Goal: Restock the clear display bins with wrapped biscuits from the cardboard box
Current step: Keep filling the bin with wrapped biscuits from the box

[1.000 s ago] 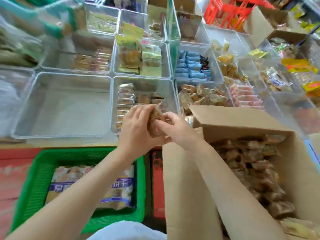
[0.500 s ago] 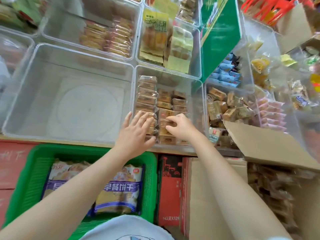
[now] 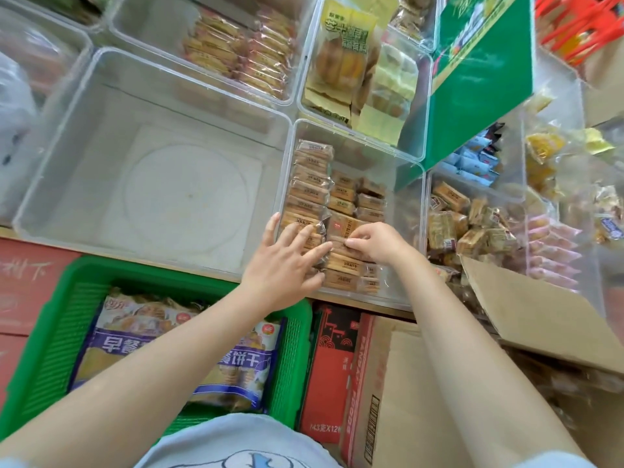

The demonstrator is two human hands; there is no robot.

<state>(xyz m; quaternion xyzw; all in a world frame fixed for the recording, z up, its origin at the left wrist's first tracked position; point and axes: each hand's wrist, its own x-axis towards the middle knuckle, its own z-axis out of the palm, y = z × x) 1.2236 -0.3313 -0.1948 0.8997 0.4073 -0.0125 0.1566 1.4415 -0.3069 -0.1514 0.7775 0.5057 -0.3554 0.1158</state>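
Biscuits (image 3: 341,228) under right hand (image 3: 378,243) grip, left hand (image 3: 287,265) flat alongside.

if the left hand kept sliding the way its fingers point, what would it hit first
Probably more of the left row of wrapped biscuits in the clear bin: the left hand lies flat on that row, fingers pointing along it toward the bin's far wall. Depth is hard to judge.

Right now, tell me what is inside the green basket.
The green basket holds a large biscuit bag with purple print, lying flat. The left arm crosses over it, so whether anything lies under the bag cannot be seen.
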